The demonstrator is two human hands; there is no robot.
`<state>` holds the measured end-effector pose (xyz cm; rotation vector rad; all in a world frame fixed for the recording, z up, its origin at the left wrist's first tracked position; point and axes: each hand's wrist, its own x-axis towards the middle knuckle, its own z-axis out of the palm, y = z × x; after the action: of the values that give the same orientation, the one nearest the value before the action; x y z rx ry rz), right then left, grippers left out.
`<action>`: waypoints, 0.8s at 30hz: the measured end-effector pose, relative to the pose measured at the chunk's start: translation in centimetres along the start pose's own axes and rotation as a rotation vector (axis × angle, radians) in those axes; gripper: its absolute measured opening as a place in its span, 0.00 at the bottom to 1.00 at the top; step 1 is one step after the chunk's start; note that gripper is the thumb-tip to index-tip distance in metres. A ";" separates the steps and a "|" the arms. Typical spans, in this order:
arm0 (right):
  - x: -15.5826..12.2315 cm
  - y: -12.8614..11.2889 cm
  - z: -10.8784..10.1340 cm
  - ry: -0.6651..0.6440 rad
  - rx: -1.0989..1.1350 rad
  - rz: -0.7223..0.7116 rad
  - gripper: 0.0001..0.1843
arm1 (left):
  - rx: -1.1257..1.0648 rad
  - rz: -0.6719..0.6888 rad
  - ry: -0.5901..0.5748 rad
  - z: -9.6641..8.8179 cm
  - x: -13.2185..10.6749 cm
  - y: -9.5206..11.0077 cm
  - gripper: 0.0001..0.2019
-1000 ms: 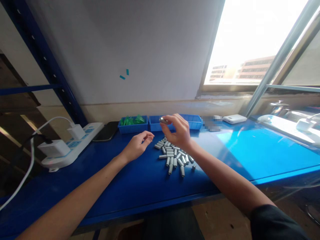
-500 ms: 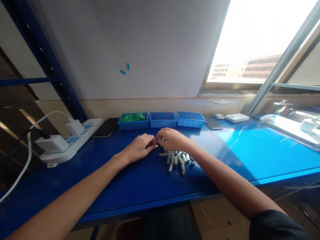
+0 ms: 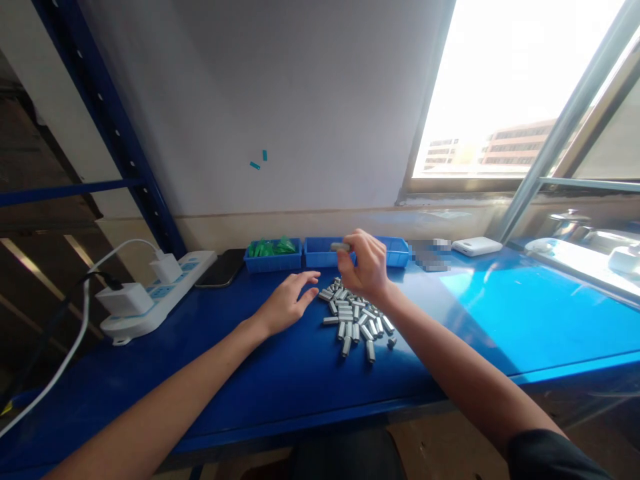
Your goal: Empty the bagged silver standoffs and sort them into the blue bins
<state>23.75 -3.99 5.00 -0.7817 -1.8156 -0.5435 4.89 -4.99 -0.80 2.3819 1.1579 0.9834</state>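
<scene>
One piece (image 3: 340, 247) is up off the pile (image 3: 345, 312), pinched in the right hand (image 3: 367, 263), left hand (image 3: 287, 303) spread empty beside that pile, and loads are left.

Glossy blue worktop (image 3: 240, 380) at six o'clock, and look at it shine at four! Smooth silvery metal on the pieces (image 3: 346, 317) at five; the held piece (image 3: 339, 247), dead centre, reads duller grey. Moulded plastic next: blue bins (image 3: 320, 261) across the centre, smooth-walled, with crinkly, shiny packets (image 3: 273, 247) at nine. White plastic strip (image 3: 131, 325) at eight, smooth too; slick dark phone (image 3: 220, 268) at nine. Matt wall (image 3: 310, 100) at twelve, dark cloth sleeve (image 3: 545, 453) at four, polished metal pot (image 3: 567, 221) at three!
</scene>
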 end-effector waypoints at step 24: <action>0.4 0.2 -1.1 0.105 0.086 0.056 0.14 | -0.021 -0.052 -0.052 0.2 0.0 0.2 0.17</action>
<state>24.51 -4.51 5.82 -0.7300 -1.7046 -0.4586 5.13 -5.07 -0.79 2.3349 1.1784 0.9072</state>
